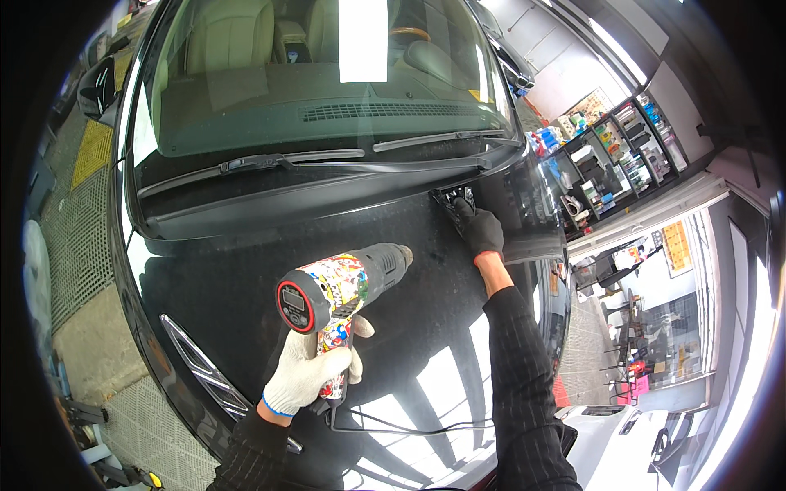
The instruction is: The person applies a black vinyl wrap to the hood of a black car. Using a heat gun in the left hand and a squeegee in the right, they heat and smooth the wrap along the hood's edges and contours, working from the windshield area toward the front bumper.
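My left hand (304, 372), in a white knit glove with a blue cuff edge, grips the handle of a heat gun (348, 282). The heat gun has a colourful sticker pattern, a red-ringed display at its back and a dark nozzle tilted up to the right, over the black car hood (327, 237). Farther off, my right hand (479, 227), in a dark grey glove, is closed at the hood's far right part, by the windshield base. Under its fingers is a glossy, crumpled-looking black patch (449, 195); whether it is loose film cannot be made out.
A thin black cord (409, 431) runs from the heat gun across the hood. Wiper arms (237, 164) lie below the windshield (311, 90). At right stand shelves of supplies (614, 159) and a white car (622, 442). Floor grating (82, 221) lies at left.
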Available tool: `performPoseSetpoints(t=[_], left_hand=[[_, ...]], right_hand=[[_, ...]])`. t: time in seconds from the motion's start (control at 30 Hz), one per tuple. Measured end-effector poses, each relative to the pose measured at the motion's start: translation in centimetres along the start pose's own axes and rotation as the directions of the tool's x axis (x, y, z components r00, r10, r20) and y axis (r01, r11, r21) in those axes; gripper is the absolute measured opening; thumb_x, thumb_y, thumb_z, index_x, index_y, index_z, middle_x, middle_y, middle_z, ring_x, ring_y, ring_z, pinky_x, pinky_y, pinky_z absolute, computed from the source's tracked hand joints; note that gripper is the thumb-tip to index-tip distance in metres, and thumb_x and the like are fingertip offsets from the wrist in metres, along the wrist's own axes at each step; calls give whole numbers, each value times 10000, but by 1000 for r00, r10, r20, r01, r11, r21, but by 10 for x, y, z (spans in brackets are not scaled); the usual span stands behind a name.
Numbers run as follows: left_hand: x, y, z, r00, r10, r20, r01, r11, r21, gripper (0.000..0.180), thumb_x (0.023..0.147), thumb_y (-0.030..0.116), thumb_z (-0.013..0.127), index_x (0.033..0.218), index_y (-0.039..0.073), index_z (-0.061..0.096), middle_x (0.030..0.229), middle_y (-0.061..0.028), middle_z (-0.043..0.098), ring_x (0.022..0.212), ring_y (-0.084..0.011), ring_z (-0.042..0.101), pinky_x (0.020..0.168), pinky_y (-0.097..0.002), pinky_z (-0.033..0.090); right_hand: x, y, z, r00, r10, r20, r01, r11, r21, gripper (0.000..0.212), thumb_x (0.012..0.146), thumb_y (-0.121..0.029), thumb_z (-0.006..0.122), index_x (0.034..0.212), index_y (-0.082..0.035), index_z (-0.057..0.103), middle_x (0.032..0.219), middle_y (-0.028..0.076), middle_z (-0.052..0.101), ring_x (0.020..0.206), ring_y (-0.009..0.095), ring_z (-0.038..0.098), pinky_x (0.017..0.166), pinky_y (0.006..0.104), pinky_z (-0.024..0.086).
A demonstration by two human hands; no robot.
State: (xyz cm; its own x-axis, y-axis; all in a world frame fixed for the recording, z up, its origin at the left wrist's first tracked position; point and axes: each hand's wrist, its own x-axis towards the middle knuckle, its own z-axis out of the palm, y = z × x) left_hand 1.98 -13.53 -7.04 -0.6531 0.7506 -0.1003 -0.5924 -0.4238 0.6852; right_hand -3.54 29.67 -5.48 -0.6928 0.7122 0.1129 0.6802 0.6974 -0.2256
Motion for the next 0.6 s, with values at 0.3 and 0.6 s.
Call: performPoseSetpoints(t=[0.3,0.6], left_hand=[[3,5,4,999,-10,-34,12,998,66,573,896,-82,591,1462,-52,500,1275,-172,687,767,-192,739,659,-343,616],[4,4,1,1000,-15,-16,16,998,58,580,895,-59,613,1463,-55,500,1261,-165,691,763,-179,737,665,-336,622]], right_hand=[[-11,-4,-4,1000,7,10,-7,1000,-9,835,995,-800,534,1068,-23,828,1083,275,787,1108,472,741,944,562,560],[-21,-7,-7,1000,7,-18,-7,1000,22,810,984,-802,557,1058,-45,838,1068,269,792,1096,469,750,933,560,568]])
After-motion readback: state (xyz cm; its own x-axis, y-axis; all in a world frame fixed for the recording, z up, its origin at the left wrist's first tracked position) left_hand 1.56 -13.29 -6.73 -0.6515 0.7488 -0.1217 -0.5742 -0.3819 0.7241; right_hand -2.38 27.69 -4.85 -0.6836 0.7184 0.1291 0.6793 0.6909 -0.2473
